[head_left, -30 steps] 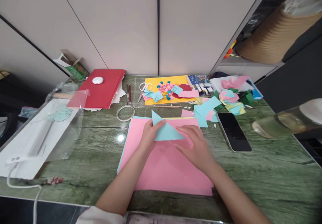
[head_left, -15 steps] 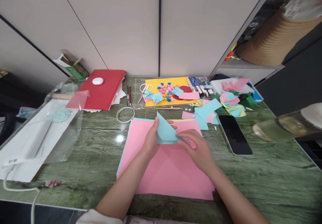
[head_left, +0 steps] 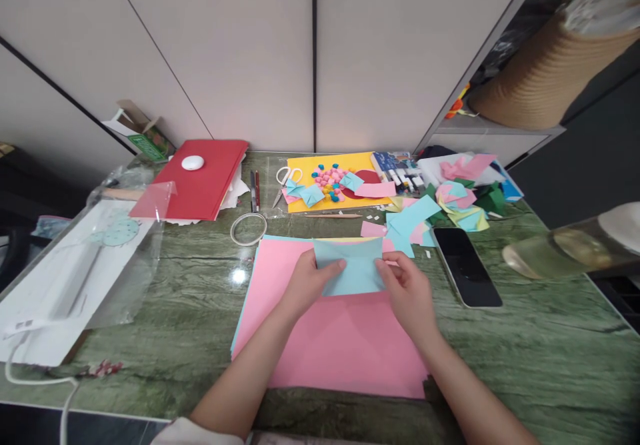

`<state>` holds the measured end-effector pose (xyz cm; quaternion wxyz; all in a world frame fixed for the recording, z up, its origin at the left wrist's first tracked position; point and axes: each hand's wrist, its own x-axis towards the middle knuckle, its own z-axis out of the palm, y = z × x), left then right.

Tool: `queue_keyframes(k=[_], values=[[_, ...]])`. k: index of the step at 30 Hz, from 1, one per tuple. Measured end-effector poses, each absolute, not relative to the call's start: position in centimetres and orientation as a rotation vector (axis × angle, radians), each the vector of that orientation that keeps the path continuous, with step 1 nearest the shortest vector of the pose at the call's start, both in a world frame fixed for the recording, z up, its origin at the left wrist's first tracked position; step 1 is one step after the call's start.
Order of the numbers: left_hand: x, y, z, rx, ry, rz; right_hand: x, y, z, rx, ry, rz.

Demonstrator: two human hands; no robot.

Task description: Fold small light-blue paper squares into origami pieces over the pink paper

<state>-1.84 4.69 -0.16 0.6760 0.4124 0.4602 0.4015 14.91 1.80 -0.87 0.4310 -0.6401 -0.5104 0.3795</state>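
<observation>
A light blue sheet of paper (head_left: 353,271) is held up between my two hands, spread out as a near rectangle. My left hand (head_left: 307,279) grips its left side, thumb on the front face and fingers behind. At the right edge, my right hand (head_left: 407,291) pinches the sheet between thumb and fingers. Beneath both hands lies a stack of coloured paper with a pink sheet (head_left: 345,351) on top; blue edges show at its left.
Scissors (head_left: 289,178), a yellow sheet (head_left: 300,206) with small coloured balls, and a tape roll (head_left: 249,229) lie behind. Blue paper scraps (head_left: 413,221) and a phone (head_left: 467,267) are at the right, near a bottle (head_left: 560,248). A red folder (head_left: 200,185) lies at left.
The blue paper was folded with a slanted edge and a pointed top; now it is opened out flat. My right hand has shifted right to the sheet's edge, and my left thumb lies across it.
</observation>
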Motion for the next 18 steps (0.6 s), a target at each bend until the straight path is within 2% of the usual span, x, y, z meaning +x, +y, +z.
queue_keyframes(k=[7, 13, 18], values=[[-2.5, 4.9, 0.2, 1.019, 1.036, 0.863, 15.4, 2.2, -1.1, -1.465, -1.069, 1.196], [-2.4, 5.1, -0.2, 0.531, 0.861, 0.794, 15.6, 2.6, -0.8, -1.19, -1.099, 1.372], [-1.0, 4.4, -1.0, 0.449, 0.792, 0.704, 15.1, 2.3, -1.1, -1.148, -1.213, 1.356]])
